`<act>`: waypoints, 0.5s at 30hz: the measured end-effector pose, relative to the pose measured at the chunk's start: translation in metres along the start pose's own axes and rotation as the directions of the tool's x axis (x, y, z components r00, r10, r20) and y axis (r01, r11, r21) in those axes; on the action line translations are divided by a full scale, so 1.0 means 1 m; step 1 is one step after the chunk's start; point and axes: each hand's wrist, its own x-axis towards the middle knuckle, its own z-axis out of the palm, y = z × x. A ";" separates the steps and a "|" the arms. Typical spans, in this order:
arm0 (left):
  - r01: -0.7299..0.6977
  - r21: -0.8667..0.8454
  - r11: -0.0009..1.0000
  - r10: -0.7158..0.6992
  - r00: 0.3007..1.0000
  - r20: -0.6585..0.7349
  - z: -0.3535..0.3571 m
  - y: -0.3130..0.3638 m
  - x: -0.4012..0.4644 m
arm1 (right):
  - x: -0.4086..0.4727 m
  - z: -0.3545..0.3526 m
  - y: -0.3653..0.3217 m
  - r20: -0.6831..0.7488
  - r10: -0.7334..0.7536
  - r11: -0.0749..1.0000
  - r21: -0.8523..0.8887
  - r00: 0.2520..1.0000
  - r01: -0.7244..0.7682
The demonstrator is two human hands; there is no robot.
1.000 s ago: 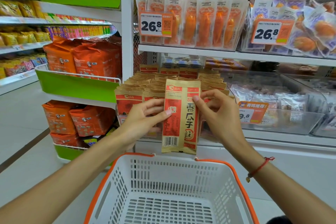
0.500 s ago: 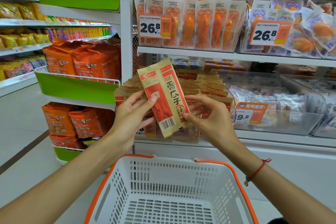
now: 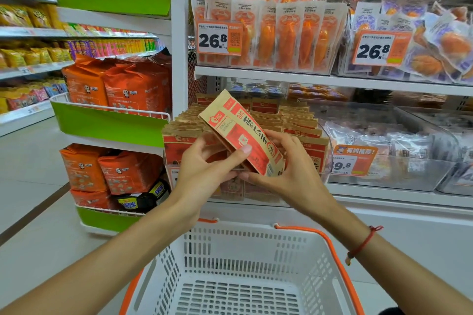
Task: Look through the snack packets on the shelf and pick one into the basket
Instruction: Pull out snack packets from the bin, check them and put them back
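A tan and red snack packet (image 3: pixel 238 130) is held tilted, its top leaning up and to the left, in front of the shelf. My left hand (image 3: pixel 204 169) grips its lower left side, thumb on the red face. My right hand (image 3: pixel 286 171) pinches its lower right end from behind. Behind them, rows of the same tan packets (image 3: pixel 289 120) fill a clear bin on the middle shelf. A white basket with an orange rim (image 3: pixel 335 258) sits below my hands, nothing visible inside it.
Orange sausage packs (image 3: pixel 286 33) and purple-white packs (image 3: pixel 435 41) fill the upper shelf behind 26.8 price tags. A clear bin of pale packets (image 3: pixel 399 143) stands to the right. Orange bags (image 3: pixel 122 84) fill green racks on the left; an aisle floor opens further left.
The packet has gone from hanging upright to lying tilted, top up-left, and it was raised a little. Both hands shifted toward its lower end.
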 end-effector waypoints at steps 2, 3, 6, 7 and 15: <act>0.016 0.048 0.999 -0.019 0.998 0.063 -0.004 0.005 0.003 | 0.003 -0.013 -0.005 0.112 0.085 0.986 0.135 0.990 -0.100; 0.023 0.060 0.998 -0.028 0.995 0.097 -0.007 0.007 0.004 | 0.004 -0.019 -0.008 0.190 0.125 0.954 0.246 0.974 -0.171; 0.053 0.095 0.994 -0.067 0.987 0.149 -0.017 0.012 0.010 | 0.003 -0.034 -0.013 0.440 0.123 0.760 0.535 0.889 -0.370; 0.054 0.126 0.991 -0.074 0.984 0.161 -0.020 0.012 0.012 | 0.001 -0.036 -0.014 0.514 0.095 0.691 0.582 0.853 -0.428; 0.076 0.183 0.980 -0.117 0.966 0.228 -0.031 0.006 0.021 | 0.000 -0.031 0.008 0.717 0.012 0.342 0.652 0.697 -0.677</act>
